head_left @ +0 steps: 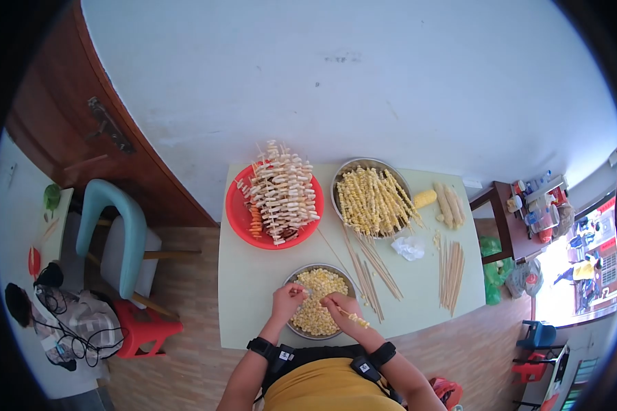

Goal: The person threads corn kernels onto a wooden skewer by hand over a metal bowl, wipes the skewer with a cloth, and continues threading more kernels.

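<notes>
A metal bowl [321, 265] full of loose yellow corn kernels [317, 319] stands at the table's near edge. My left hand [287, 302] is over its left side, fingertips pinched together; what they hold, if anything, is too small to make out. At the bowl's right side, my right hand [345, 316] is closed around a skewer [358, 320]. Several corn kernels are threaded on its end, which points down and right past my hand. The skewer's other end, toward the bowl's middle, is hard to see.
A red basin [234, 218] of white-piece skewers and a metal basin [336, 179] of corn skewers stand behind. Bare sticks [451, 277], a crumpled plastic bag [409, 248], a corn cob [425, 198] and pale cobs [449, 205] lie right. A teal chair [127, 233] stands left.
</notes>
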Action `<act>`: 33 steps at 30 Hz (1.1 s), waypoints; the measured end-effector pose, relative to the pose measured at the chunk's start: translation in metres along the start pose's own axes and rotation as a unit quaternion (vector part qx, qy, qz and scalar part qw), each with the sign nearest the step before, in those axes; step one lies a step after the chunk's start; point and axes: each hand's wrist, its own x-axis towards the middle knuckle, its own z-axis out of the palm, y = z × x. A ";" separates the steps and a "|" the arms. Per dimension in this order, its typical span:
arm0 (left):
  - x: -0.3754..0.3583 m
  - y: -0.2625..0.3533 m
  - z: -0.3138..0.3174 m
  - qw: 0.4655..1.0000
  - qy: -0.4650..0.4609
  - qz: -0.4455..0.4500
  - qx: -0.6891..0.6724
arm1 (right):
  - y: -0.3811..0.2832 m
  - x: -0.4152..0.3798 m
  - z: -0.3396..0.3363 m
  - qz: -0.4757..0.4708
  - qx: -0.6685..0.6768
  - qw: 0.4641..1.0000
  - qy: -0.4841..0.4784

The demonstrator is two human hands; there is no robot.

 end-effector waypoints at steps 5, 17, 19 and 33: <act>-0.002 0.007 0.003 1.000 0.010 0.003 -0.012 | 0.004 0.000 0.007 0.005 -0.001 1.000 -0.002; -0.002 0.010 0.004 0.999 0.016 -0.007 -0.047 | -0.001 0.002 0.004 -0.020 0.011 1.000 -0.001; -0.001 0.007 0.003 0.997 0.011 -0.015 -0.076 | 0.001 0.003 0.004 -0.008 -0.019 1.000 -0.022; -0.015 0.034 0.014 0.989 -0.016 -0.045 -0.141 | 0.007 0.005 0.008 -0.008 -0.022 1.000 -0.009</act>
